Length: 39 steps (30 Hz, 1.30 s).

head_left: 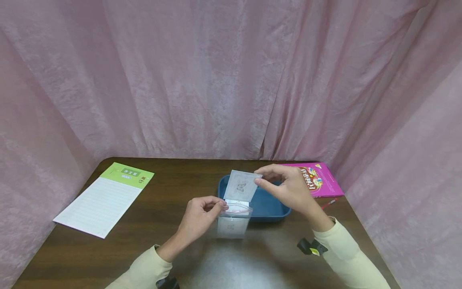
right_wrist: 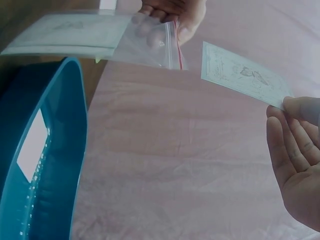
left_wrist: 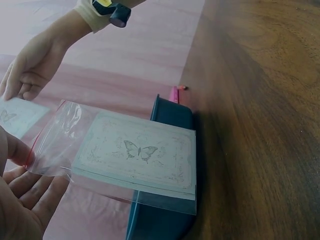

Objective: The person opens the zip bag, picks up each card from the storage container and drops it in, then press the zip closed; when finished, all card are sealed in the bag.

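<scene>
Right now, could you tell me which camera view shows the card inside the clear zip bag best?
The left wrist view: the bagged card lies flat to it, butterfly print sharp. The head view shows it small and faint below the left hand; the right wrist view shows it edge-on and pale.

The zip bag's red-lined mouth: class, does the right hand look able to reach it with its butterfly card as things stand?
Probably yes. The right hand pinches the card just above the zip bag, whose mouth the left hand holds; nothing lies between them.

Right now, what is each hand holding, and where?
Left hand pinches the clear zip bag at its red-striped mouth; right hand pinches the butterfly card by its edge.
</scene>
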Tool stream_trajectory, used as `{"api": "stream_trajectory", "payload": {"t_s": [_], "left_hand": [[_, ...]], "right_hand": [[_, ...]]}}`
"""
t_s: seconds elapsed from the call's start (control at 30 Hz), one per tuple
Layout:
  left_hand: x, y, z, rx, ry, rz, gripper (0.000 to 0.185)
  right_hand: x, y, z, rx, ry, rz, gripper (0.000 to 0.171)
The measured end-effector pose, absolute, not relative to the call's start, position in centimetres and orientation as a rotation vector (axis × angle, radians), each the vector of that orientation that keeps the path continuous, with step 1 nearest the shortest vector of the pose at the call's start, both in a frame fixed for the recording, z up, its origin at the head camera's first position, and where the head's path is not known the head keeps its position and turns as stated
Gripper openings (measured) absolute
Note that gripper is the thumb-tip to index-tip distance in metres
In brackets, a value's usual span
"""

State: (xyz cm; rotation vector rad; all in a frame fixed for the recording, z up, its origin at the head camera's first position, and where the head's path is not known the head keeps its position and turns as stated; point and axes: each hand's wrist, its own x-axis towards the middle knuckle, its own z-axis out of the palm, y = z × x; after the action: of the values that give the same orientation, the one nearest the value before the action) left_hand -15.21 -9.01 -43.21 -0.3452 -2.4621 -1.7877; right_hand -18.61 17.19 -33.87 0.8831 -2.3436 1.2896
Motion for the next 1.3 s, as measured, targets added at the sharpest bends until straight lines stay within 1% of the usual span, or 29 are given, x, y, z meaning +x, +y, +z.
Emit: {"api": "stream_trajectory", "payload": {"t_s": [0.57,1.3], "left_hand": [[-15.3,-8.9,-43.0,-0.333,-2.48,-1.775,0.011],[-15.2,-9.1,-42.8,-0.312,-2.474,-1.769,0.011]], "right_hand": [[-18.2,17.3,-35.0,0.861,-2.368,1.313,0.021],[-18.2,17.0,-36.8,0.861,-2.404,1.339,0.015]]}}
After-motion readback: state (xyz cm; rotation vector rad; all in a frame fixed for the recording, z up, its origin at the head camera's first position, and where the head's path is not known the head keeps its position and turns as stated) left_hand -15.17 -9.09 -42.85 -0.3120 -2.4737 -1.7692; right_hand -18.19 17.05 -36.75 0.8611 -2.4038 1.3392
